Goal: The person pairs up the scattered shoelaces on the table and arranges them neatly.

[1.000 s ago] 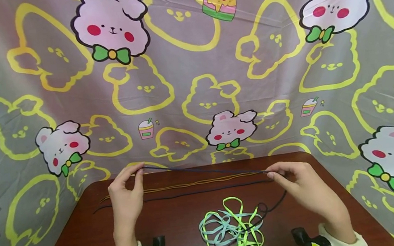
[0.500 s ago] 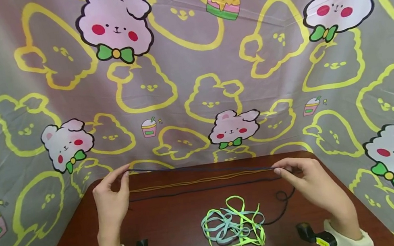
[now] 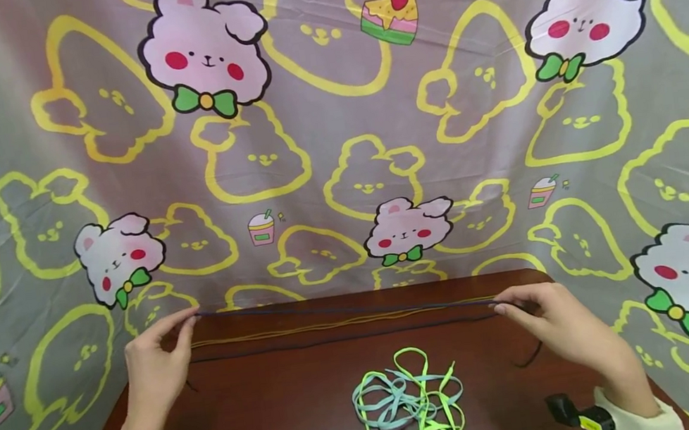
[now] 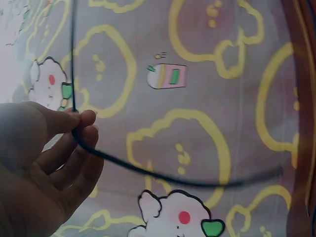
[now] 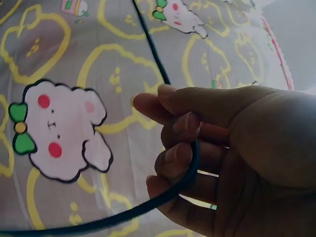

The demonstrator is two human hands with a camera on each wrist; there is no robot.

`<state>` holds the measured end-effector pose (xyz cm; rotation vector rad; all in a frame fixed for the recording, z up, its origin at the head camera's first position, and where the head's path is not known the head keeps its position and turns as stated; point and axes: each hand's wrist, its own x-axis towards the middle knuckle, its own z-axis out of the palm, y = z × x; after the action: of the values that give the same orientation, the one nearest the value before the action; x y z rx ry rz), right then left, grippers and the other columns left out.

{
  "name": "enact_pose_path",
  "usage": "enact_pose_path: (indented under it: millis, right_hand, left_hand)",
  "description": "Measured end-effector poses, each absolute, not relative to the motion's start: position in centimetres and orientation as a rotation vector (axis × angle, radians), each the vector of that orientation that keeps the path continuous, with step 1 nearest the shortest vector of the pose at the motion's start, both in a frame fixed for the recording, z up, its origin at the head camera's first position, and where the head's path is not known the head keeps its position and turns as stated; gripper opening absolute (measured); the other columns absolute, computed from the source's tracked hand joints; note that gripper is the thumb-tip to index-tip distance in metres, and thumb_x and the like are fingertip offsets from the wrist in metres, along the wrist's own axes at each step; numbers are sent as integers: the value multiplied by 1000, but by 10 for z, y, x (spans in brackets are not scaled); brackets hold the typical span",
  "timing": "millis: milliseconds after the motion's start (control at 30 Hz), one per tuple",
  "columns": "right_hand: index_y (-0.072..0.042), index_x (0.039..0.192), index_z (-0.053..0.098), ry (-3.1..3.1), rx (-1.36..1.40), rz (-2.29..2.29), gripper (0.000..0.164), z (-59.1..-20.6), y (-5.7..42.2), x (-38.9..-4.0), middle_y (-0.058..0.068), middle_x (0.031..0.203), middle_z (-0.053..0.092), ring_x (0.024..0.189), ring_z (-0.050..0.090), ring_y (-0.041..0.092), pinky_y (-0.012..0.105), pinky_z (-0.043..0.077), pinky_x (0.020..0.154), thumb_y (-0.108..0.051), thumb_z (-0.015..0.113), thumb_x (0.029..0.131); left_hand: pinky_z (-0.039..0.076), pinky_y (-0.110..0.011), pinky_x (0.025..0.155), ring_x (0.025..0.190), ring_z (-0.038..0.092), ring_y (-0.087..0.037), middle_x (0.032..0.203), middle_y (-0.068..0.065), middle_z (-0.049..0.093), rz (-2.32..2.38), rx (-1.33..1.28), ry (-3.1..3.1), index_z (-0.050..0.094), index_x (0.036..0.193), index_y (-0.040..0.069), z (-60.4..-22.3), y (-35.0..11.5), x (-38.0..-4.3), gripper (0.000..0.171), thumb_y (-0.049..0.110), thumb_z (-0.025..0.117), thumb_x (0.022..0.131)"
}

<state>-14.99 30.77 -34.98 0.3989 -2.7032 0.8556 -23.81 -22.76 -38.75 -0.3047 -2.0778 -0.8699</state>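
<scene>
A thin dark blue shoelace point(image 3: 330, 309) is stretched above the far part of the table between both hands. My left hand point(image 3: 160, 360) pinches it near one end between thumb and index finger; in the left wrist view the short tail of the shoelace point(image 4: 197, 184) hangs free past the fingers. At the other side my right hand point(image 3: 554, 322) pinches it between thumb and forefinger. The right wrist view has the loose part of the shoelace point(image 5: 148, 203) running by the curled lower fingers, then away.
Yellow-brown laces point(image 3: 306, 329) and another dark lace point(image 3: 333, 340) lie side by side across the back of the brown table point(image 3: 277, 407). Nearer the front is a tangle of a light blue lace point(image 3: 390, 425) and a neon green lace point(image 3: 411, 350). A patterned curtain point(image 3: 321, 118) surrounds the table.
My left hand has moved left and my right hand slightly right, widening the stretched shoelace. Its trailing end has come out of the tangle and now hangs below my right hand.
</scene>
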Motion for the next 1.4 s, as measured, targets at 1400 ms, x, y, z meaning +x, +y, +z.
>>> enact_pose_path:
  millis: [1400]
  right_hand:
    - [-1, 115, 70, -3027, 370, 1144, 31, -398, 434, -181, 9, 88, 67, 69, 52, 1, 28, 49, 60, -22, 49, 109]
  left_hand:
    - [39, -5, 56, 64, 44, 31, 81, -20, 75, -802, -110, -2244, 79, 94, -2, -432, -323, -266, 9, 0, 80, 85]
